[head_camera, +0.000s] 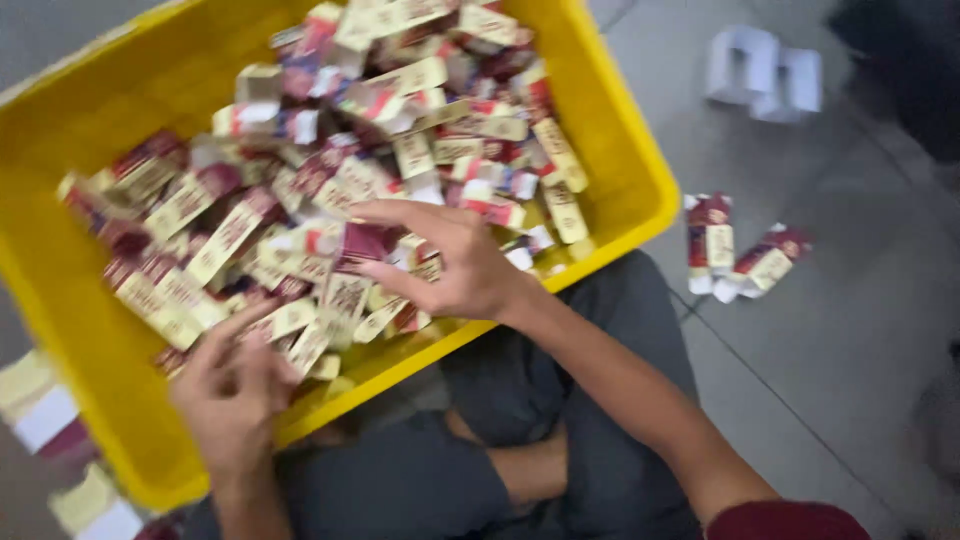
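A yellow plastic crate sits in front of me, filled with several small maroon-and-cream cartons, flattened and jumbled. My right hand reaches into the pile near the crate's front wall, its fingers pinching a maroon carton. My left hand rests at the crate's near rim, fingers curled on a cream carton at the edge of the pile. The picture is blurred by motion.
Two folded cartons lie on the grey tiled floor to the right of the crate. White box pieces lie farther back. More cartons lie at the lower left. My grey-clad legs are under the crate's front.
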